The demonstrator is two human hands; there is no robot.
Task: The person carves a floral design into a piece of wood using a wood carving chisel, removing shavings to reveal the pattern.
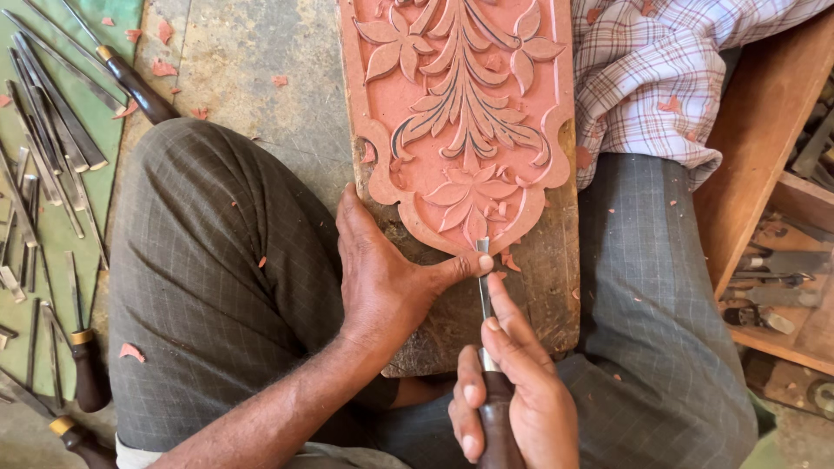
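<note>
Right hand (512, 395) grips the carving chisel (485, 295), blade at the lower tip of the pink floral panel (460, 113) on the lap board (539, 287); left hand (387, 278), fingers spread flat, thumb steadying the blade: shallow, controlled cuts advised.

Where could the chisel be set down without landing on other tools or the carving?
Bare floor shows between the green mat and the carved panel, with a few chips on it. The wooden board is bare right of the chisel. The mat's row of tools and the right-hand shelf are crowded.
</note>
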